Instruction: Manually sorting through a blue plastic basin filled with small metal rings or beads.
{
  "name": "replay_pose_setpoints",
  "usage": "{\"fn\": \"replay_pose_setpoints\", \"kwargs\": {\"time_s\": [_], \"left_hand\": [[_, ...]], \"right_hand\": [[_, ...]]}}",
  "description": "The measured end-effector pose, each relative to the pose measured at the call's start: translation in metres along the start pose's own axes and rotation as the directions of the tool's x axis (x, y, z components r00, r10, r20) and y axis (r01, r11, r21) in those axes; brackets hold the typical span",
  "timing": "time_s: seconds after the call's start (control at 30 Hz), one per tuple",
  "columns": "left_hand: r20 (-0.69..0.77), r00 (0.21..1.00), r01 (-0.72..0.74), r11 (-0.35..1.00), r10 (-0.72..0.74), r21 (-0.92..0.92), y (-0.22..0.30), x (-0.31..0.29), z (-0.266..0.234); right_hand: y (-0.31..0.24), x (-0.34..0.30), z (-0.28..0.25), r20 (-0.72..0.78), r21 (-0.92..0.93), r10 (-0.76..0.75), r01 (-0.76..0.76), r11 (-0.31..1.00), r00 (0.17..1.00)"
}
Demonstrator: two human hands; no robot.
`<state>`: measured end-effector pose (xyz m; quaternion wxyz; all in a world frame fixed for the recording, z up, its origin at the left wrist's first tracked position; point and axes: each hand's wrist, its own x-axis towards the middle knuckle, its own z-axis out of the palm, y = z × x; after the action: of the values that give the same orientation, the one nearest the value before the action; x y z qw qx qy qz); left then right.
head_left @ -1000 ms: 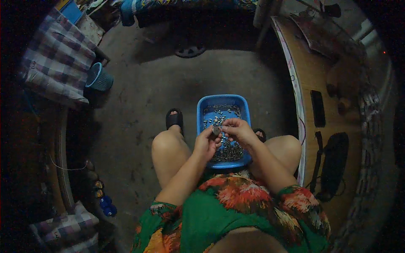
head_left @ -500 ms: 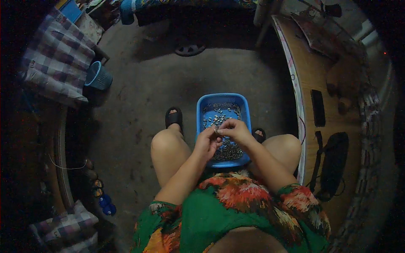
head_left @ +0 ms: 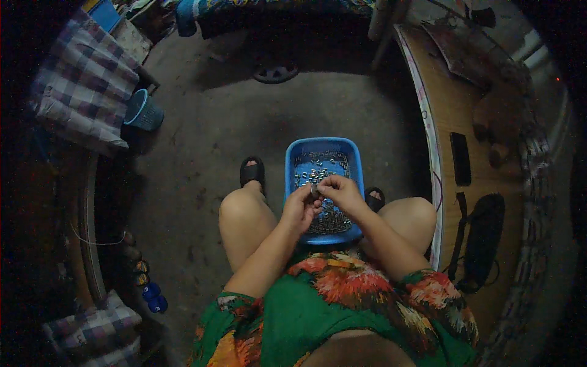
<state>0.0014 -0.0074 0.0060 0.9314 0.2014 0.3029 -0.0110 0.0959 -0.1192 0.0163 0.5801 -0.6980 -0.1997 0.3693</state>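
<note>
Over a blue plastic basket [head_left: 356, 160] between my legs, my two hands meet at the fingertips. My left hand [head_left: 297, 207] is closed around a small, shiny, roundish metal piece [head_left: 315, 190]. Thumb and forefinger of my right hand [head_left: 343, 194] pinch at the right side of that same piece. Its exact kind is too small to make out. Short, tube-like metal pieces [head_left: 331, 222] lie heaped in the near end of the basket, and more are scattered toward its far end. My hands hide the middle of the basket.
To the right stands a wooden table [head_left: 449, 229] with a black flat object [head_left: 460, 159] and a black bag-like item [head_left: 486, 235] on it. A light-blue bin [head_left: 144, 111] is at the left, beside checked cloth [head_left: 92, 85]. A dark round object [head_left: 275, 74] lies on the floor ahead.
My right fingertips have shifted slightly around the metal piece, which shows a little differently. The view has tilted a touch; otherwise hands and basket keep their places.
</note>
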Motion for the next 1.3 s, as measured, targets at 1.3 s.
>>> {"fn": "replay_pose_setpoints", "kwargs": {"time_s": [1.3], "left_hand": [[0.013, 0.997, -0.072, 0.992, 0.071, 0.103, 0.001, -0.002, 0.007]], "right_hand": [[0.018, 0.008, -0.001, -0.078, -0.014, -0.009, 0.008, 1.0, 0.997]]}}
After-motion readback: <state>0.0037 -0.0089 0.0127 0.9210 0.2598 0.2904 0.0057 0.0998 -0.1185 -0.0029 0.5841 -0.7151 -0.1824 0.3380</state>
